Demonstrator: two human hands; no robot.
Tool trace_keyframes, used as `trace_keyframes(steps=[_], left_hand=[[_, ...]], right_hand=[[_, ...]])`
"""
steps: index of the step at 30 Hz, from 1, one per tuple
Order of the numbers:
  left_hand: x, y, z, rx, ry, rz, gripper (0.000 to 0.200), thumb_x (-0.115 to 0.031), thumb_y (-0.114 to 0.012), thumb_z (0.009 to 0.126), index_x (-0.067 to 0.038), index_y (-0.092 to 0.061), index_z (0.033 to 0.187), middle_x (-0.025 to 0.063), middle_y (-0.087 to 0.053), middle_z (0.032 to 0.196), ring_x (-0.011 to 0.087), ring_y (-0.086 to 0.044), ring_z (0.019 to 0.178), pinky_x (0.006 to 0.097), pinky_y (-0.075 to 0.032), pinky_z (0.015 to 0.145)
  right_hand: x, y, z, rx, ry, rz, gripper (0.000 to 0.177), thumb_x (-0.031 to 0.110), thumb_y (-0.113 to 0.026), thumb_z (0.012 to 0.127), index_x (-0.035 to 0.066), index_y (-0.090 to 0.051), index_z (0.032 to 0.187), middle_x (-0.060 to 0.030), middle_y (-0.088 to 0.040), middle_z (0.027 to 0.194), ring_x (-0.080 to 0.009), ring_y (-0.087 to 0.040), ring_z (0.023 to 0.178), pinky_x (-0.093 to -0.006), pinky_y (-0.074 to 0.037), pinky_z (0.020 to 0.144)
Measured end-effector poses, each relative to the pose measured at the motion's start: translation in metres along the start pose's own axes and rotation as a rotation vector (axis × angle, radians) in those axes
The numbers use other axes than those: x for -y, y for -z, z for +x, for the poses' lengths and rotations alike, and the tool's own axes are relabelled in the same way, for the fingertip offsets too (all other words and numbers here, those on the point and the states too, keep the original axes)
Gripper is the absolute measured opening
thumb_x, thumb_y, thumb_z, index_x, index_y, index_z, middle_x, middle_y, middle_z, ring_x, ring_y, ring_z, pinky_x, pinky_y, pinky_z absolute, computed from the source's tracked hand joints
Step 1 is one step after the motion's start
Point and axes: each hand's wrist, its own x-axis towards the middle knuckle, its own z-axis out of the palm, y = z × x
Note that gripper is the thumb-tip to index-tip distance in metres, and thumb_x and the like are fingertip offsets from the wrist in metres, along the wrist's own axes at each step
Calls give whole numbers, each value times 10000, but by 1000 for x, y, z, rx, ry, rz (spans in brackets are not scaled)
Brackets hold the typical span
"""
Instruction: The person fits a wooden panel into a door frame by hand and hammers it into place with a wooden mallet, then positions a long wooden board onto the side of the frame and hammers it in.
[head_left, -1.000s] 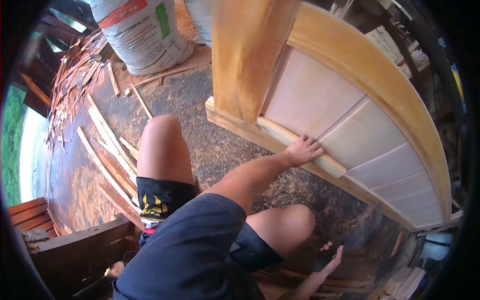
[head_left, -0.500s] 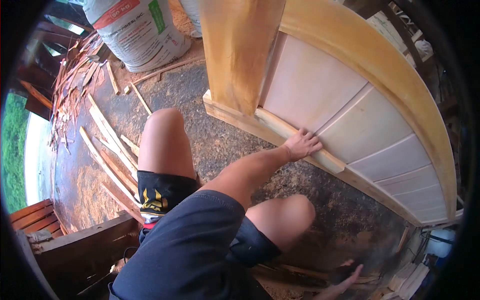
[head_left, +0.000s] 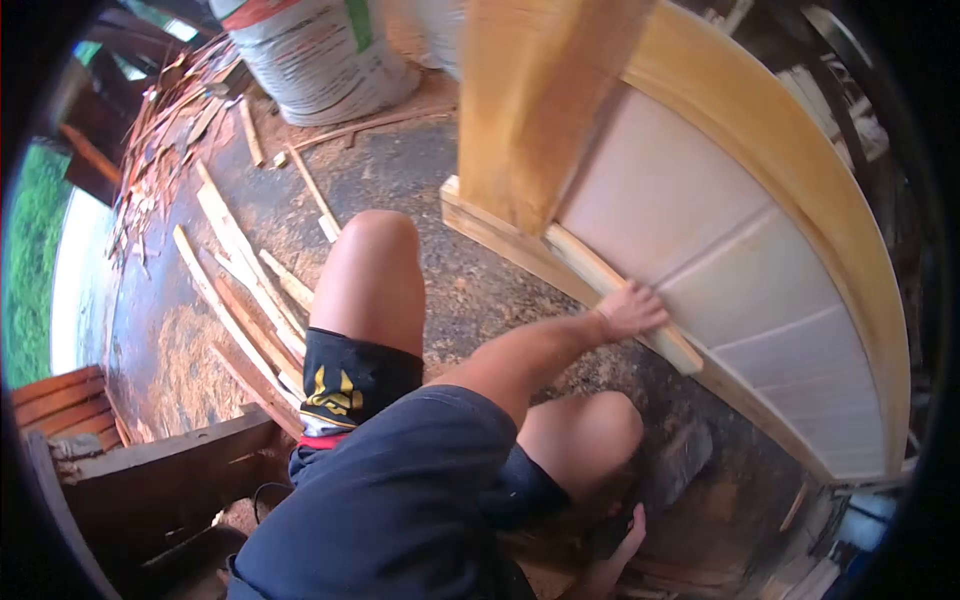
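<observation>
My left hand [head_left: 632,310] grips a short pale wood strip [head_left: 582,258], which lies against the lower edge of a large arched panel [head_left: 740,240] with a yellowish frame. The strip's near end stands slightly off the panel's bottom rail [head_left: 740,392]. Low in the view, beside my bent knee, my right hand [head_left: 622,550] is partly hidden and blurred, its fingers curled at something dark. Just above it is a blurred grey flat object [head_left: 678,465], whose kind I cannot make out.
Long wood strips [head_left: 240,260] and sawdust lie on the dark floor at the left. Sacks [head_left: 315,60] stand at the top, near a heap of wood scraps [head_left: 170,140]. A wooden box-like structure [head_left: 150,490] is at lower left, with a pale container [head_left: 865,520] at lower right.
The view has shifted. My right hand has come closer to my knee, and the grey flat object now shows. The strip under my left hand has tilted slightly away from the rail.
</observation>
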Motion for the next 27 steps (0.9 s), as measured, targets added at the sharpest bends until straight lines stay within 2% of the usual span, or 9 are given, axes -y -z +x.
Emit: trace_keyframes(steps=[5,11,14,18,20,22,24,25,27], left_hand=[[-29,9,-29,30,-44,-100,282,-233,-603,890,-176,-517,1153,47,-594,1052,221,-580,1075,454,-454,846],[-2,25,-89,309,149,-390,433,-212,-690,820,-146,-520,1213,77,-630,1159,263,-615,1140,473,-466,912],[55,44,-99,492,126,-485,694,-257,-840,700,-125,-520,1302,112,-646,1244,301,-598,1226,500,-469,993],[111,104,-125,912,-110,-218,606,-385,-813,734,-129,-650,1259,95,-647,1298,272,-594,1242,476,-485,991],[118,127,-146,1028,-164,-52,608,-498,-749,765,-156,-695,1265,77,-629,1367,243,-579,1267,418,-486,1024],[122,163,-163,1163,-220,79,641,-563,-702,794,-194,-670,1318,63,-622,1380,241,-569,1275,403,-480,1037],[111,150,-172,1200,-165,52,605,-499,-715,814,-190,-659,1331,70,-623,1375,284,-564,1272,503,-462,1014],[97,121,-171,1174,-81,-41,589,-468,-722,824,-188,-654,1338,74,-623,1373,306,-562,1271,552,-453,1002],[80,106,-166,1121,37,-156,561,-404,-736,844,-185,-643,1351,81,-624,1368,349,-557,1268,652,-435,979]], right_hand=[[-29,95,54,130,-168,34,567,307,-640,923,5,-523,1389,-163,-606,1293,-337,-583,1159,-401,-442,1036],[-23,12,-1,-22,-42,-341,680,372,-656,922,-31,-458,1432,-179,-522,1407,-345,-518,1259,-423,-408,1072],[25,-35,-43,-84,102,-830,739,405,-664,921,-49,-426,1453,-187,-480,1464,-348,-486,1309,-433,-391,1090],[109,-118,-121,-212,81,-1833,820,448,-675,920,-74,-383,1482,-198,-424,1539,-353,-443,1375,-448,-368,1113],[133,-132,-154,83,615,-1606,960,391,-797,833,-52,-306,1529,-215,-273,1612,-329,-316,1458,-413,-291,1173],[162,-183,-186,1,594,-1768,1043,360,-849,783,-49,-264,1544,-275,-314,1570,-348,-321,1452,-391,-250,1196],[182,-255,-199,94,545,-1961,921,351,-818,813,-29,-349,1508,-259,-463,1476,-375,-451,1357,-428,-361,1130],[176,-281,-203,70,829,-2126,824,222,-731,813,-41,-365,1503,-207,-528,1424,-365,-510,1311,-404,-373,1117],[164,-378,-209,187,1017,-2326,999,175,-781,715,-37,-267,1545,-291,-457,1471,-387,-414,1410,-411,-325,1151]])
